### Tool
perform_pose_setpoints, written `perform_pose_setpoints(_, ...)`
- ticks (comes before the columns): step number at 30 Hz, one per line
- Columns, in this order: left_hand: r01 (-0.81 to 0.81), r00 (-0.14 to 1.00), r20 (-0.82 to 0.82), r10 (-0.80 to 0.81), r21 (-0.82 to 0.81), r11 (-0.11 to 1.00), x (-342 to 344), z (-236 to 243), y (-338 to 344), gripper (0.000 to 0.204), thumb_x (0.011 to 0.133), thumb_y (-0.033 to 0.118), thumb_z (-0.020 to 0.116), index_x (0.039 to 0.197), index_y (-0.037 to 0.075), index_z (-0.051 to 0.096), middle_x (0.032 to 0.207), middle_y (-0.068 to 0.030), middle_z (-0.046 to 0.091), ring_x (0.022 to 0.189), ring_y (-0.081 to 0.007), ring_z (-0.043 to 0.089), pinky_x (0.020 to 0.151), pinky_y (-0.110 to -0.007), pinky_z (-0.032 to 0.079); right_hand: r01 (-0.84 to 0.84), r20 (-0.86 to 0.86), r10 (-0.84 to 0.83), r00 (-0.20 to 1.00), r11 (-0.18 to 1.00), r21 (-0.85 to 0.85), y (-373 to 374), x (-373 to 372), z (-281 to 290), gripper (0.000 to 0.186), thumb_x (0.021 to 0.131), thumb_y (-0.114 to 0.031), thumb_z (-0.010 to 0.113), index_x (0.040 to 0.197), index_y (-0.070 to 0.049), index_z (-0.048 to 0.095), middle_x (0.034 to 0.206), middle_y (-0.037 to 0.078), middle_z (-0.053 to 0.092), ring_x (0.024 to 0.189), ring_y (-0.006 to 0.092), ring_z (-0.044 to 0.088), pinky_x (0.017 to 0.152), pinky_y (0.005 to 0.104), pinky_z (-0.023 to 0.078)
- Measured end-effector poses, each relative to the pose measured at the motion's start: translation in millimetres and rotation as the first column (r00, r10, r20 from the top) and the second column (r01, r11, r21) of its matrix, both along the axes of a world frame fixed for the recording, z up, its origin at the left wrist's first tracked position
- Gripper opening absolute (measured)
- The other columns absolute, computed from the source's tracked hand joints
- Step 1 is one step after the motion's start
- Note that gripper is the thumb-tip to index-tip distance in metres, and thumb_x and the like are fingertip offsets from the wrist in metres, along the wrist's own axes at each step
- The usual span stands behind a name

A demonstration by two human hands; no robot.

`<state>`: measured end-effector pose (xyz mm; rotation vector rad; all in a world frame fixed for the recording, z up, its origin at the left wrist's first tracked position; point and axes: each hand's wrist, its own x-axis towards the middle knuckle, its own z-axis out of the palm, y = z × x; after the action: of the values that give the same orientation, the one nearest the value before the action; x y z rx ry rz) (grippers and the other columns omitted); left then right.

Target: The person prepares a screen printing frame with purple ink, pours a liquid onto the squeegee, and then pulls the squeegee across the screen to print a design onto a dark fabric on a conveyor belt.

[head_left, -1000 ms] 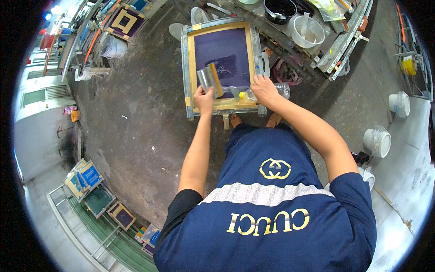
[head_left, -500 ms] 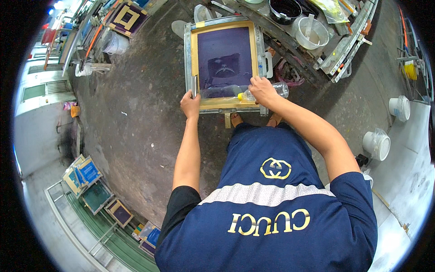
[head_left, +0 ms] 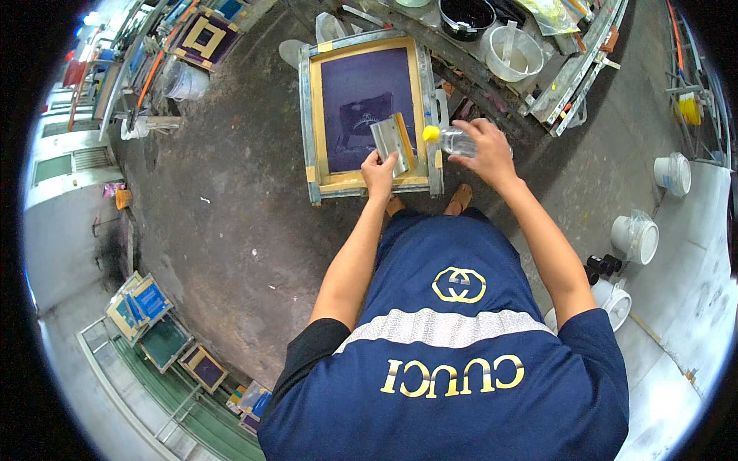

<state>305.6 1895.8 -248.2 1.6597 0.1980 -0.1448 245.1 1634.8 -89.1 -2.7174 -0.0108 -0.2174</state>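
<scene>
My head-worn fisheye faces down from above my side of the framed silkscreen (head_left: 365, 86), my navy T-shirt (head_left: 453, 424) nearest the lens.

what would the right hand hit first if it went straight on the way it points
Likely the metal plate in the left hand, past the yellow bottle cap, though depth is unclear.

The floor in front of me is dark grey and blotchy, with a few pale scraps scattered over it (head_left: 207, 238). To my left stands a whitish wall (head_left: 69, 238), smudged black near its foot, with a louvred panel (head_left: 96, 157) farther along and bright light glaring beyond. A pale metal rail (head_left: 121, 392) curves past a green ribbed surface at near left. At far right sits a desk edged with worn metal strips (head_left: 565, 81); past it, a scuffed pale wall (head_left: 696, 242) catches the light.
</scene>
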Motion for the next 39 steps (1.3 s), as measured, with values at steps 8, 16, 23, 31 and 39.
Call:
perform_pose_setpoints(8, -0.211, 0.961, 0.266, 0.075, 0.534, 0.819, 39, -2, 119, 0.024, 0.081, 0.019, 0.079, 0.08, 0.0, 0.065, 0.063, -0.0123, 0.059, 0.058, -0.0195, 0.051, 0.057, -0.043, 0.042, 0.276, 0.09, -0.395, 0.914, 0.77, 0.576, -116, 11, 95, 0.072, 0.075, -0.044, 0.095, 0.13, -0.005, 0.069, 0.115, 0.004, 0.073, 0.101, 0.0141, 0.065, 0.081, 0.0311, 0.052)
perform_pose_setpoints(16, -0.065, 0.96, 0.26, -0.106, 0.571, 0.818, 2, 18, 29, 0.02, 0.085, 0.019, 0.076, 0.093, 0.002, 0.067, 0.069, -0.0142, 0.062, 0.06, -0.0279, 0.059, 0.062, -0.044, 0.046, 0.331, 0.34, -0.606, 0.719, 0.729, 0.6, -240, 126, 115, 0.079, 0.072, -0.048, 0.096, 0.131, -0.003, 0.067, 0.119, 0.012, 0.071, 0.104, 0.0201, 0.068, 0.089, 0.0356, 0.055)
perform_pose_setpoints(23, 0.085, 0.994, 0.049, -0.1, 0.244, 0.966, -15, 6, -23, 0.017, 0.086, 0.015, 0.077, 0.087, 0.0, 0.069, 0.066, 0.0007, 0.057, 0.063, -0.008, 0.049, 0.058, -0.031, 0.043, 0.533, 0.135, -0.649, 0.749, 0.71, 0.46, -290, 204, 18, 0.103, 0.066, -0.061, 0.093, 0.142, 0.0, 0.06, 0.13, 0.022, 0.069, 0.121, 0.0328, 0.065, 0.104, 0.0444, 0.05)
perform_pose_setpoints(31, -0.235, 0.972, 0.164, 0.171, 0.599, 0.766, 17, 22, 94, 0.022, 0.082, 0.024, 0.074, 0.085, 0.004, 0.067, 0.068, -0.0159, 0.065, 0.063, -0.0302, 0.065, 0.062, -0.045, 0.047, 0.445, 0.133, -0.581, 0.803, 0.733, 0.514, -295, 204, -2, 0.113, 0.065, -0.065, 0.093, 0.146, 0.003, 0.053, 0.129, 0.022, 0.068, 0.117, 0.03, 0.067, 0.101, 0.0408, 0.05)
perform_pose_setpoints(39, -0.192, 0.981, 0.104, 0.163, 0.634, 0.749, 21, 16, 63, 0.022, 0.082, 0.02, 0.077, 0.098, 0.005, 0.073, 0.078, -0.0116, 0.074, 0.069, -0.0249, 0.069, 0.069, -0.039, 0.053, 0.439, 0.111, -0.568, 0.816, 0.732, 0.52, -293, 188, 29, 0.115, 0.067, -0.066, 0.091, 0.148, 0.005, 0.05, 0.131, 0.023, 0.066, 0.118, 0.0309, 0.065, 0.103, 0.041, 0.049)
